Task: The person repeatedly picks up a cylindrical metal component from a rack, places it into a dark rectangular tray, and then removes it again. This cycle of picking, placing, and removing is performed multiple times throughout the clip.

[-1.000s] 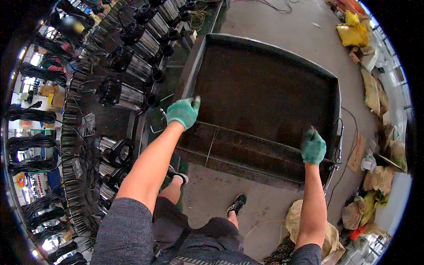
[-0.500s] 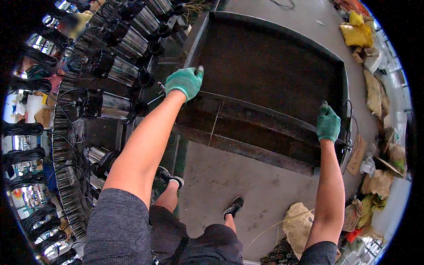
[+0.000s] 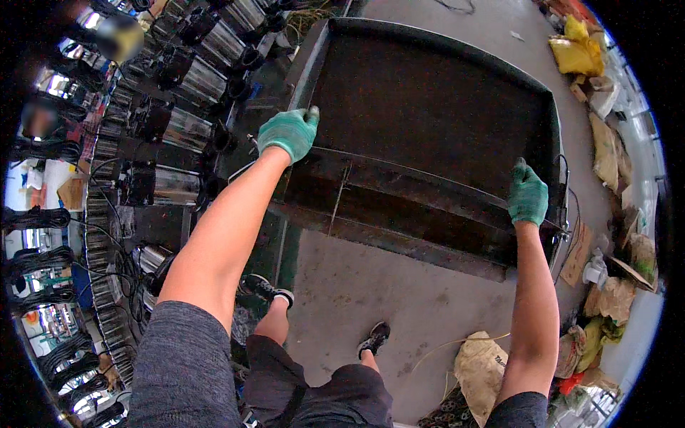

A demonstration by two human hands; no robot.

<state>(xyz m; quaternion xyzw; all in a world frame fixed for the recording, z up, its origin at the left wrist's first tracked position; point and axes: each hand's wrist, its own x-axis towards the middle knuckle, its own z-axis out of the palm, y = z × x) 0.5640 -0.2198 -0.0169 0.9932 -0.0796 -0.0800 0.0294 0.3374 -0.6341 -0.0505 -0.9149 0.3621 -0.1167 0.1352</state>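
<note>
Both my hands wear green knit gloves. My left hand [image 3: 289, 134] is closed around the left side of a large dark metal tray-like frame [image 3: 421, 93], with its thumb on top. My right hand [image 3: 529, 194] is closed at the frame's right side, thumb pointing up. The frame has raised rims, and a crosswise bar [image 3: 421, 176] divides off its nearer section. What lies inside each fist is mostly covered by the gloves, so I cannot make out whether it is rim or handle.
Left of the frame stand rows of shiny metal cylinders [image 3: 171, 184] with black ends, like pumps, and coiled black cables [image 3: 43, 260]. Along the right lie a yellow bag [image 3: 574, 53], cardboard [image 3: 576, 253] and sacks. A beige sack [image 3: 479, 371] lies on the grey floor [image 3: 385, 278] near my feet.
My left hand and the frame's left side have shifted slightly left in view. The cylinders on the left sit a little lower. Both hands stay closed at the frame.
</note>
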